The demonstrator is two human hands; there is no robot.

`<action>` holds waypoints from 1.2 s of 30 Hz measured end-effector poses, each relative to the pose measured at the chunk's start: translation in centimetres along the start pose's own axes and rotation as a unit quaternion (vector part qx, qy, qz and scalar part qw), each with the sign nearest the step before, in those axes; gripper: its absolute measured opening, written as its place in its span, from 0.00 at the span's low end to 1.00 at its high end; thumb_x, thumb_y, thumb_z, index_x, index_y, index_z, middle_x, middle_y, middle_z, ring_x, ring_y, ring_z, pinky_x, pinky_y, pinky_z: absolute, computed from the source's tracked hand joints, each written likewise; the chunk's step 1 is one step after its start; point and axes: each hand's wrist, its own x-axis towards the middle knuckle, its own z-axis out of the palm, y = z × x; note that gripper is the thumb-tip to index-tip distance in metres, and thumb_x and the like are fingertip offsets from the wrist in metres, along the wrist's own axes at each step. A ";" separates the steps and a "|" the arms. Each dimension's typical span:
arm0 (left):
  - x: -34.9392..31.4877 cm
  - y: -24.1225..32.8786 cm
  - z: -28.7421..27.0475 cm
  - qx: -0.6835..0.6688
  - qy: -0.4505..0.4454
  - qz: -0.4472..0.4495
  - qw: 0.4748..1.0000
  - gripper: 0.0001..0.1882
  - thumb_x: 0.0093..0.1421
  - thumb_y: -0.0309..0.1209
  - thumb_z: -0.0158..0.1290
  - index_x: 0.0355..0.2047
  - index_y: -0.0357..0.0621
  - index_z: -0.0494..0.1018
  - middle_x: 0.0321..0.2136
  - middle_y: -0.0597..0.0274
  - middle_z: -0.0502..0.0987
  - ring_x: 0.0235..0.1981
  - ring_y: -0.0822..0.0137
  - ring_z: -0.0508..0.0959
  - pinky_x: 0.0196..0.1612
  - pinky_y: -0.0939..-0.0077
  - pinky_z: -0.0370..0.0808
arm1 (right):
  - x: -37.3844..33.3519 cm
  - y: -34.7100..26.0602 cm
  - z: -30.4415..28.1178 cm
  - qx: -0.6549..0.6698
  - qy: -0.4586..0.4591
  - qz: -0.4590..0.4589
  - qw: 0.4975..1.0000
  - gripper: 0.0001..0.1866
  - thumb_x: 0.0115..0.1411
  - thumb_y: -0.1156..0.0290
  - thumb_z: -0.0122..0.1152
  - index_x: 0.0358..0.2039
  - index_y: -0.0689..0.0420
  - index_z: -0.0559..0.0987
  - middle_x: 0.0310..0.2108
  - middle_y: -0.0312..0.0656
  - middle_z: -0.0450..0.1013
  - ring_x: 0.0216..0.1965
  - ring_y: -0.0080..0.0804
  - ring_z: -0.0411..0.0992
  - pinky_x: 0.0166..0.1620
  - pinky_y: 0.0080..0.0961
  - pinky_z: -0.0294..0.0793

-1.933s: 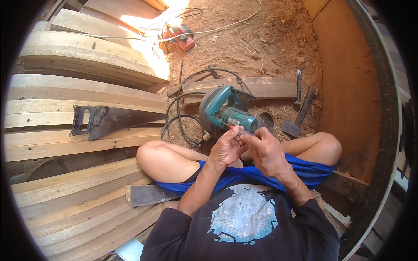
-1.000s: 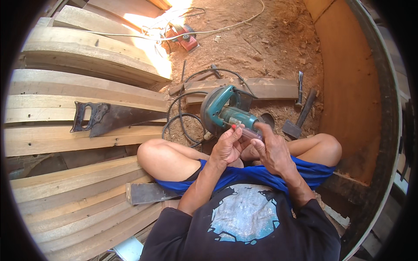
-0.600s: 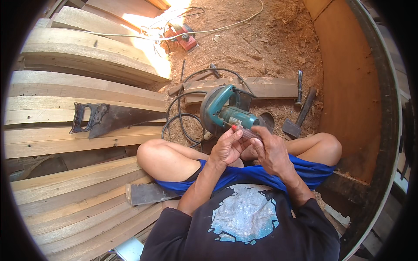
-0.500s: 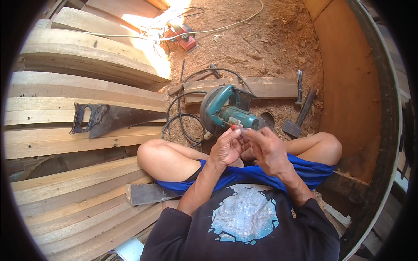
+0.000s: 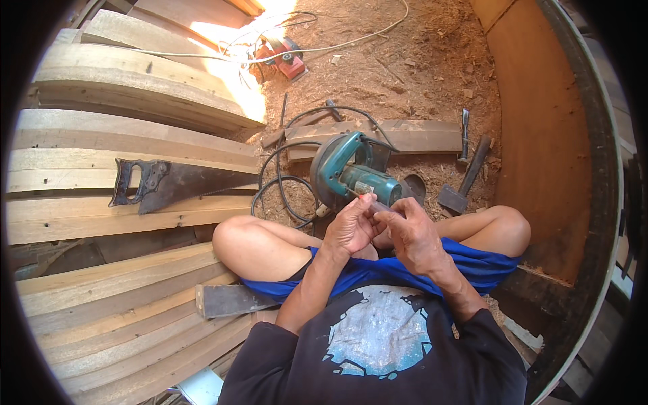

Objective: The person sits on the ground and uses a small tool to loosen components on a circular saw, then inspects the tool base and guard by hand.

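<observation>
Left hand (image 5: 352, 226) and right hand (image 5: 413, 233) pressed together above the lap, both pinching a small dark object (image 5: 382, 207), too small to identify. Just beyond, teal circular saw (image 5: 351, 177) on sawdust floor; handsaw (image 5: 177, 183) across planks (image 5: 101, 142) farther left.

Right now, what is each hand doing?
Left hand: fingers pinched on a small object.
Right hand: curled around the same object, which is too small to identify.

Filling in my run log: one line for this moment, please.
left hand: pinching small object | right hand: holding small object | ahead: teal circular saw | left: handsaw on planks
</observation>
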 end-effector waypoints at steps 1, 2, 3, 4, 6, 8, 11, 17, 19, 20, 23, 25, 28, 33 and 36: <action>0.3 -0.1 -0.9 0.004 -0.015 0.010 1.000 0.13 0.68 0.27 0.58 0.51 0.47 0.71 0.43 0.62 0.80 0.48 0.62 0.82 0.57 0.61 0.80 | 0.4 -0.7 -0.1 0.001 -0.001 -0.002 1.000 0.27 0.61 0.74 0.65 0.62 0.53 0.73 0.38 0.53 0.74 0.40 0.54 0.76 0.42 0.45 0.77; 0.5 -0.3 -1.8 0.009 -0.030 0.020 0.999 0.12 0.68 0.27 0.58 0.50 0.47 0.72 0.43 0.61 0.80 0.47 0.62 0.82 0.57 0.61 0.80 | 1.0 -1.8 -0.2 0.041 0.039 0.001 0.998 0.25 0.61 0.75 0.64 0.60 0.53 0.74 0.36 0.53 0.75 0.38 0.54 0.76 0.41 0.46 0.77; 0.5 -0.4 -1.7 0.009 -0.031 0.019 0.999 0.12 0.68 0.27 0.58 0.50 0.47 0.72 0.43 0.61 0.80 0.47 0.62 0.82 0.57 0.61 0.80 | 1.3 -2.3 -0.3 0.078 0.080 0.008 0.994 0.23 0.61 0.75 0.63 0.58 0.53 0.75 0.35 0.52 0.75 0.37 0.54 0.76 0.40 0.46 0.76; 0.6 -0.5 -1.6 0.040 -0.026 0.049 0.998 0.11 0.68 0.29 0.59 0.49 0.47 0.73 0.44 0.61 0.81 0.49 0.63 0.82 0.57 0.62 0.79 | 1.1 -2.1 -0.5 0.078 0.080 0.008 0.994 0.23 0.61 0.75 0.63 0.58 0.53 0.75 0.35 0.52 0.75 0.37 0.54 0.76 0.40 0.46 0.76; 0.6 -0.7 -1.0 0.071 -0.021 0.078 0.994 0.11 0.68 0.31 0.59 0.49 0.46 0.75 0.45 0.62 0.82 0.50 0.64 0.81 0.57 0.64 0.79 | 0.5 -1.6 -0.8 0.064 0.002 0.169 0.983 0.24 0.60 0.78 0.63 0.58 0.53 0.76 0.34 0.50 0.75 0.37 0.54 0.75 0.39 0.46 0.76; 0.4 -0.9 -0.1 0.067 0.023 0.090 0.993 0.10 0.69 0.33 0.58 0.48 0.45 0.76 0.43 0.61 0.83 0.49 0.64 0.82 0.56 0.63 0.79 | 0.3 -0.9 -0.3 0.056 0.006 0.118 0.991 0.26 0.59 0.77 0.63 0.59 0.53 0.75 0.34 0.50 0.75 0.37 0.54 0.75 0.38 0.45 0.76; 0.0 -0.2 0.3 -0.003 0.013 0.021 1.000 0.09 0.69 0.32 0.59 0.46 0.45 0.75 0.40 0.59 0.82 0.45 0.62 0.83 0.55 0.63 0.80 | 0.1 -0.4 -0.6 0.016 -0.026 0.044 0.999 0.30 0.58 0.76 0.64 0.62 0.52 0.73 0.35 0.51 0.75 0.38 0.55 0.75 0.39 0.44 0.75; 0.0 -0.4 -0.3 0.003 0.027 0.039 0.999 0.09 0.66 0.27 0.55 0.45 0.40 0.78 0.38 0.58 0.82 0.42 0.63 0.82 0.49 0.63 0.80 | 1.7 -0.3 -2.6 0.074 -0.091 0.001 0.993 0.33 0.55 0.70 0.66 0.63 0.55 0.72 0.35 0.51 0.74 0.40 0.54 0.74 0.43 0.47 0.73; -0.3 -0.1 -0.9 -0.035 0.005 0.028 0.999 0.10 0.64 0.28 0.54 0.45 0.38 0.77 0.35 0.60 0.80 0.37 0.64 0.80 0.44 0.66 0.79 | 2.4 0.0 -2.7 0.140 -0.039 0.021 0.989 0.28 0.58 0.67 0.65 0.59 0.59 0.75 0.35 0.50 0.74 0.40 0.53 0.73 0.43 0.49 0.72; -0.4 -0.1 -1.3 -0.074 -0.016 0.015 0.997 0.12 0.63 0.28 0.54 0.45 0.37 0.77 0.32 0.62 0.78 0.33 0.66 0.78 0.40 0.68 0.77 | 2.8 0.5 -2.3 0.140 -0.040 0.018 0.989 0.28 0.58 0.67 0.65 0.59 0.59 0.75 0.35 0.50 0.74 0.40 0.53 0.73 0.43 0.49 0.72; -1.1 -0.4 -1.5 -0.111 -0.039 -0.021 0.993 0.12 0.63 0.30 0.52 0.43 0.37 0.78 0.26 0.63 0.73 0.25 0.69 0.70 0.30 0.73 0.70 | 5.0 1.9 -1.0 -0.049 0.009 0.067 0.997 0.13 0.59 0.67 0.65 0.42 0.58 0.82 0.36 0.48 0.76 0.41 0.51 0.74 0.45 0.47 0.73; -2.2 -0.6 -0.6 -0.107 -0.084 -0.040 0.990 0.11 0.65 0.31 0.51 0.43 0.37 0.76 0.23 0.62 0.70 0.22 0.68 0.69 0.24 0.73 0.69 | 6.1 3.4 0.5 -0.085 0.001 0.049 0.995 0.12 0.59 0.66 0.66 0.41 0.57 0.83 0.37 0.48 0.77 0.42 0.51 0.74 0.45 0.47 0.73; -3.7 0.4 0.3 0.001 -0.149 0.033 0.988 0.11 0.68 0.34 0.51 0.43 0.37 0.73 0.22 0.63 0.69 0.20 0.69 0.69 0.21 0.72 0.69 | 8.1 3.5 2.8 -0.154 -0.048 0.029 0.986 0.11 0.58 0.64 0.66 0.37 0.56 0.85 0.37 0.48 0.77 0.43 0.50 0.74 0.46 0.46 0.72; -4.0 4.0 1.2 0.041 -0.108 0.153 0.981 0.12 0.70 0.37 0.50 0.41 0.40 0.72 0.21 0.63 0.67 0.18 0.69 0.69 0.20 0.73 0.71 | 10.0 3.4 7.5 -0.243 -0.107 -0.006 0.964 0.09 0.53 0.66 0.64 0.32 0.55 0.86 0.37 0.48 0.77 0.45 0.46 0.74 0.48 0.39 0.70; -3.7 4.9 0.0 0.061 -0.088 0.197 0.975 0.12 0.70 0.38 0.50 0.41 0.41 0.73 0.22 0.63 0.68 0.19 0.69 0.69 0.20 0.73 0.71 | 10.2 2.9 8.3 -0.273 -0.117 -0.031 0.954 0.09 0.51 0.69 0.63 0.31 0.56 0.85 0.37 0.49 0.78 0.45 0.45 0.75 0.47 0.38 0.70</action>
